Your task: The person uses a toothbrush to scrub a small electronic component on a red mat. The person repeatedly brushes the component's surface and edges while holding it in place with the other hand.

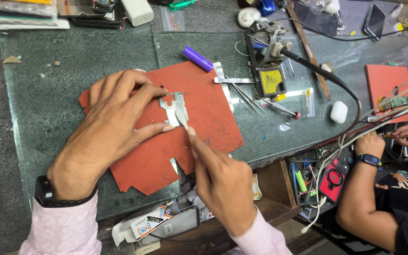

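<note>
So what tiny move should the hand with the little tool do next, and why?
Probably slide the tool's tip gently along the edge of the small circuit board. The right hand already has the tip touching the board, and the left hand pins it on the red mat.

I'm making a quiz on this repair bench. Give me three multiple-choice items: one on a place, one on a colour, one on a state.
1. Where does the small circuit board lie?
A on the red mat
B in the drawer
C on the phone

2. What colour is the cylindrical battery?
A green
B purple
C white

3. What is the right hand doing?
A resting empty
B holding a thin tool to the board
C gripping the soldering iron

Answers: 1 A, the board sits on the mat under the left hand; 2 B, its casing is purple; 3 B, the tool's tip meets the board.
</note>
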